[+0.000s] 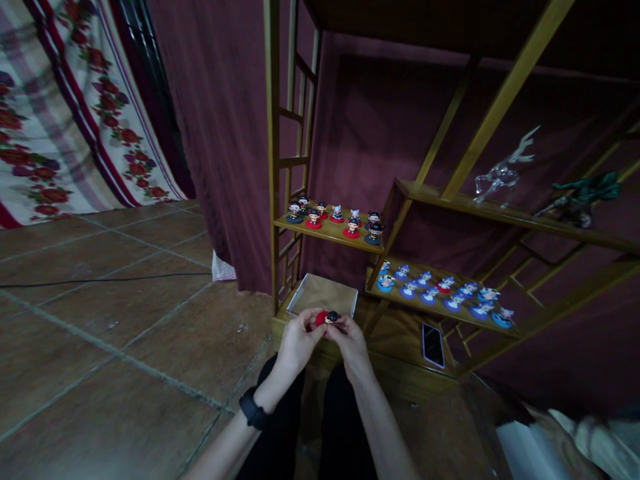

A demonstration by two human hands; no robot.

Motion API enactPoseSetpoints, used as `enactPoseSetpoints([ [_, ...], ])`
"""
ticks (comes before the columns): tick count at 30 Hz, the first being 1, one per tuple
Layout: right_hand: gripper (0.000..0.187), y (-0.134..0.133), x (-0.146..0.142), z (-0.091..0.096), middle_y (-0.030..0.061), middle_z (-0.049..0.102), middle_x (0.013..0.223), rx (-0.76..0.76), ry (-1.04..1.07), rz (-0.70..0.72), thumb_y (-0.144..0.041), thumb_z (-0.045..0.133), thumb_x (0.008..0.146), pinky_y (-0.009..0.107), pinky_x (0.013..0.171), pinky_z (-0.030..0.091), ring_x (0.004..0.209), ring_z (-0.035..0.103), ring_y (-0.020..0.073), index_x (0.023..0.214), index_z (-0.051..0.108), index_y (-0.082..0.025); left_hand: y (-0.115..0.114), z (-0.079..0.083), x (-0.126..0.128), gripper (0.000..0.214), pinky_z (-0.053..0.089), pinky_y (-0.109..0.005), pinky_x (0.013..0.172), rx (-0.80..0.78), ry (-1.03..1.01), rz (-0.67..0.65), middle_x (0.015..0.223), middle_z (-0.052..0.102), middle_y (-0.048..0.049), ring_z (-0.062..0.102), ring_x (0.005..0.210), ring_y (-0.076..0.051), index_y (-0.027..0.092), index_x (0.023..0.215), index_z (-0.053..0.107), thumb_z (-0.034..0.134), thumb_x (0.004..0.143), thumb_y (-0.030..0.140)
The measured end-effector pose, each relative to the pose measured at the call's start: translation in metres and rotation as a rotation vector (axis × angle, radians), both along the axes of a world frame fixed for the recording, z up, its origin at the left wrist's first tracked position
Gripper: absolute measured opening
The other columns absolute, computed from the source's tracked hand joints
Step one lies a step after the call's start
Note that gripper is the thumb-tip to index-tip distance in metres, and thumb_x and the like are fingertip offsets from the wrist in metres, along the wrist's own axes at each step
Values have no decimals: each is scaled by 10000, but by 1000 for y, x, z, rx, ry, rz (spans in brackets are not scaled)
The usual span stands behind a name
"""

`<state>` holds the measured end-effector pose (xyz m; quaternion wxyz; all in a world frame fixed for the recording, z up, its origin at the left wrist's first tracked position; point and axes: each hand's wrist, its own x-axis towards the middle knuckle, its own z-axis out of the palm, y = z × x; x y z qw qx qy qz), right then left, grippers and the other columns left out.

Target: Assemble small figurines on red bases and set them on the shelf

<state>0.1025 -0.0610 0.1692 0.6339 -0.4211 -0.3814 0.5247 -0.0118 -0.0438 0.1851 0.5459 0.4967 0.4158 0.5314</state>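
Observation:
Between my two hands is a small figurine with black hair and a round red base, lying tilted on its side. My left hand pinches it at the red base. At the black-haired head end, my right hand grips it with thumb and fingers. Just beyond my hands stands a shallow open box with a white rim, on the lowest board. Similar figurines on red and dark bases, such as a red-based figurine, stand on the left shelf above the box.
A lower right shelf carries several blue and purple figurines. A phone lies on the bottom board. Higher right are a clear deer figure and a dark green statue. A cable crosses the floor at left.

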Motion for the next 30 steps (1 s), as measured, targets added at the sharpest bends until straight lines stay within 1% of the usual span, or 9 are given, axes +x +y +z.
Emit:
enactPoseSetpoints([
  [3, 182, -2, 1, 3, 9, 645, 810, 70, -91, -18, -296, 668, 633, 350, 797, 451, 804, 584, 170, 769, 597, -199, -6, 8, -2, 330, 455, -243, 755, 49, 69, 27, 816, 667, -29, 604, 767, -158, 186, 929, 640, 662, 605, 127],
  [7, 130, -8, 4, 14, 13, 618, 904, 175, -169, -73, -259, 669, 636, 309, 788, 447, 854, 573, 170, 743, 616, -209, -17, 23, -4, 363, 435, -257, 817, 115, 92, 20, 883, 666, -22, 599, 845, -171, 215, 999, 627, 630, 646, 133],
  [11, 87, -17, 6, 25, 22, 590, 922, 264, -260, -121, -236, 679, 625, 294, 756, 452, 852, 568, 173, 695, 633, -213, -27, 37, -6, 306, 422, -251, 840, 135, 108, 17, 929, 665, -25, 593, 884, -177, 220, 951, 658, 611, 665, 125],
  [14, 70, -19, 7, 28, 28, 586, 920, 269, -302, -165, -254, 672, 632, 302, 764, 450, 861, 562, 178, 680, 638, -215, -29, 41, -6, 288, 408, -247, 862, 100, 67, 29, 938, 666, -29, 587, 905, -179, 214, 907, 675, 613, 649, 103],
  [18, 138, -16, 3, 22, 24, 613, 852, 184, -248, -122, -296, 667, 640, 313, 751, 458, 810, 572, 173, 734, 621, -206, -21, 34, -3, 289, 435, -252, 820, 44, 12, 37, 905, 672, -40, 599, 860, -178, 191, 902, 670, 631, 628, 107],
  [21, 174, -12, -1, 12, 14, 640, 792, 86, -129, -57, -317, 656, 655, 326, 737, 467, 767, 585, 171, 772, 601, -200, -11, 22, -1, 290, 471, -250, 717, 6, 3, 12, 785, 677, -35, 608, 723, -161, 159, 895, 657, 663, 606, 131],
  [24, 188, -9, -2, 4, 20, 655, 834, 41, -40, -27, -323, 655, 659, 337, 755, 464, 775, 592, 168, 784, 597, -195, -4, 12, 0, 304, 479, -237, 615, -66, -52, -36, 673, 656, -20, 585, 593, -133, 124, 893, 637, 684, 596, 164],
  [26, 209, -9, -1, 0, 27, 656, 862, 26, 2, -15, -325, 667, 643, 343, 754, 466, 785, 593, 170, 789, 600, -192, -3, 9, -1, 322, 474, -234, 599, -96, -71, -62, 665, 653, -17, 578, 579, -128, 118, 908, 625, 687, 597, 178],
  [30, 237, -10, 0, -2, 26, 656, 841, -30, 41, -17, -335, 697, 596, 347, 726, 470, 770, 593, 176, 761, 606, -190, -3, 6, -3, 274, 458, -249, 678, 34, 136, -77, 777, 670, -35, 600, 704, -168, 162, 909, 644, 657, 640, 213],
])
